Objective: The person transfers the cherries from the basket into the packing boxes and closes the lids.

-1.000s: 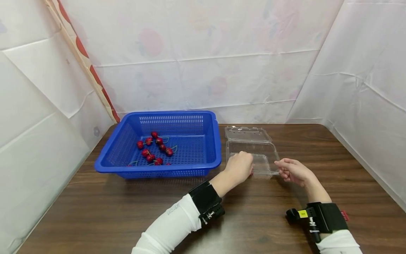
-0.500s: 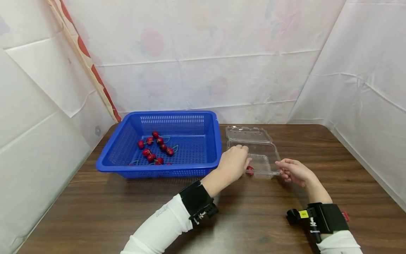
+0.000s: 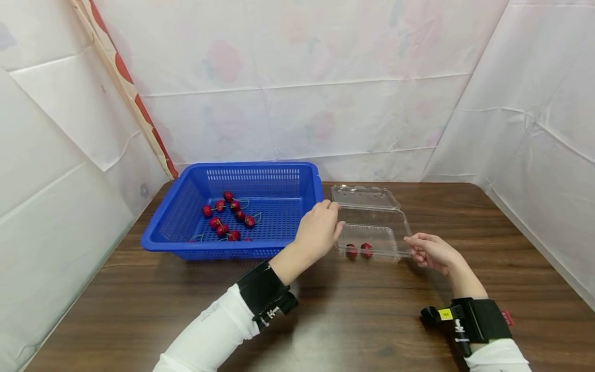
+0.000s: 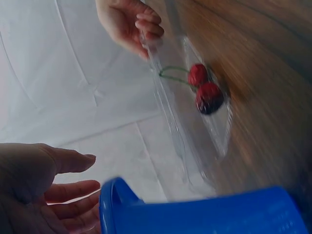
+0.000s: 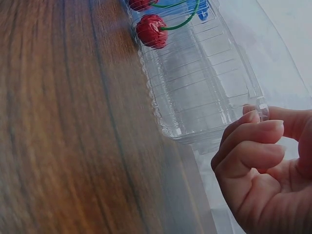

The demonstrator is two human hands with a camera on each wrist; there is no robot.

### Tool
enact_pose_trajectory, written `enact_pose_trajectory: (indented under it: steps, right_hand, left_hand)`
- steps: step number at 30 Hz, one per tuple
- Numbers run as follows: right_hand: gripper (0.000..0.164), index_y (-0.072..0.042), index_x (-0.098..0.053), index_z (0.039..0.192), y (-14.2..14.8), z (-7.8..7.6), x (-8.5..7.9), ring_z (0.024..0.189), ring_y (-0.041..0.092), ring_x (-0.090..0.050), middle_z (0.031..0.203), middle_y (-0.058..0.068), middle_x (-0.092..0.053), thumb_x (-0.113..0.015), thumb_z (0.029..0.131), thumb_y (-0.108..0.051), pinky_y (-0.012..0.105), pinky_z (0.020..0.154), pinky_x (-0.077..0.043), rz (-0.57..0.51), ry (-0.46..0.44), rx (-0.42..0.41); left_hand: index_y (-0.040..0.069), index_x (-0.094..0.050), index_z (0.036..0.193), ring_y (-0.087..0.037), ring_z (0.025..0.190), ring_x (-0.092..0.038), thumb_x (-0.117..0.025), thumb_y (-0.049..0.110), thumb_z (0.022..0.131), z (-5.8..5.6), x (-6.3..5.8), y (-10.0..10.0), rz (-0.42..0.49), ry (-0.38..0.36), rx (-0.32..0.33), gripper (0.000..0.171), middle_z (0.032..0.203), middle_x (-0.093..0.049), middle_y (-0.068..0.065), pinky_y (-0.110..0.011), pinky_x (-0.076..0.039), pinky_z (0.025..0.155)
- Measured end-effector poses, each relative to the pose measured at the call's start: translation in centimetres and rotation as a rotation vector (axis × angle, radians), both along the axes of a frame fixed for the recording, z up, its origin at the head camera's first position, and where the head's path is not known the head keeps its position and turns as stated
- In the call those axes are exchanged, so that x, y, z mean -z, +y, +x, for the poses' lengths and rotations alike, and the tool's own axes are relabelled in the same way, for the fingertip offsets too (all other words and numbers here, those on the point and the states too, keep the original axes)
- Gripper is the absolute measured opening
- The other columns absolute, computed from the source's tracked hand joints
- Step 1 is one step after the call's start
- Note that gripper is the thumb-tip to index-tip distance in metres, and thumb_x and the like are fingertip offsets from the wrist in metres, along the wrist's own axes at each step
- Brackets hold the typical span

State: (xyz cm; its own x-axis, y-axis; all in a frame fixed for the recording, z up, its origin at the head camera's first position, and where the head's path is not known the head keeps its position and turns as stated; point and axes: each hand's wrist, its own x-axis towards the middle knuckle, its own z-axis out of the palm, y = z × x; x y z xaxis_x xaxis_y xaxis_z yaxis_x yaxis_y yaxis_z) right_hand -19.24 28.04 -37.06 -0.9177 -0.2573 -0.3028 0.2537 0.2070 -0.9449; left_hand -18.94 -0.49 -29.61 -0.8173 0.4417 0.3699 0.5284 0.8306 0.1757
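Left hand (image 3: 317,231) relaxed, thumb (image 4: 73,161) spread from fingers (image 4: 73,191), right hand (image 3: 434,252) pinching, fingers curled

wood-grain table (image 3: 372,320) | pale creased sheeting (image 3: 288,67) behind | red-patterned strip (image 3: 123,69) at left

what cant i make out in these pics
Head view: nearest cherries in the blue basket, partly hidden by its near wall.
Head view: part of the clear clamshell, behind the left grip.
Head view: marks on the yellow label, too small.
Right wrist view: upper cherry, cut off by the top edge.
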Motion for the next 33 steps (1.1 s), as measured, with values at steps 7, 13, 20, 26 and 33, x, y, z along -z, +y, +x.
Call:
enact_pose_trajectory:
  steps: [7,13,20,26,33]
  right_hand:
    - [0.021,-0.008,-0.040,0.082,0.1,0.1,-0.1,0.052,0.006,-0.038,0.065,-0.002,-0.041,-0.045,0.093,-0.024,0.022,0.049,-0.034,-0.003,0.000,-0.002]
    - [0.020,-0.008,-0.041,0.082,0.3,0.2,0.0,0.052,0.006,-0.038,0.065,-0.003,-0.041,-0.045,0.093,-0.024,0.022,0.050,-0.035,0.001,0.004,-0.004]
    - [0.020,-0.008,-0.041,0.082,0.4,0.0,0.4,0.052,0.005,-0.038,0.064,-0.003,-0.041,-0.045,0.093,-0.024,0.021,0.049,-0.036,0.005,-0.001,0.004]
    - [0.020,-0.008,-0.041,0.082,0.6,0.2,0.3,0.052,0.005,-0.038,0.065,-0.003,-0.041,-0.045,0.093,-0.024,0.021,0.049,-0.035,0.000,0.004,-0.002]
    - [0.020,-0.008,-0.041,0.081,0.5,0.4,0.1,0.051,0.006,-0.038,0.064,-0.003,-0.041,-0.045,0.093,-0.024,0.022,0.049,-0.035,-0.007,0.000,0.004]
  left_hand:
    - [0.000,-0.057,0.109,-0.022,0.090,-0.053,-0.060,0.021,0.085,-0.4,0.0,-2.0,0.019,0.020,-0.037,0.032,0.101,-0.056,-0.011,-0.032,-0.046,0.073]
    - [0.000,-0.056,0.111,-0.025,0.094,-0.051,-0.060,0.020,0.084,-0.7,-0.1,-3.7,0.047,0.005,-0.073,0.034,0.103,-0.054,-0.013,-0.036,-0.045,0.076]
    - [-0.002,-0.055,0.110,-0.026,0.095,-0.051,-0.062,0.020,0.083,-1.2,0.2,-5.8,0.085,-0.007,-0.126,0.035,0.103,-0.054,-0.014,-0.038,-0.045,0.076]
    - [-0.003,-0.056,0.109,-0.029,0.094,-0.050,-0.063,0.019,0.082,-1.8,0.6,-7.8,0.091,-0.026,-0.182,0.036,0.103,-0.053,-0.016,-0.040,-0.045,0.075]
    - [-0.005,-0.054,0.113,-0.033,0.099,-0.048,-0.063,0.021,0.082,-2.2,1.0,-9.9,0.042,-0.073,-0.243,0.042,0.109,-0.051,-0.020,-0.045,-0.042,0.078]
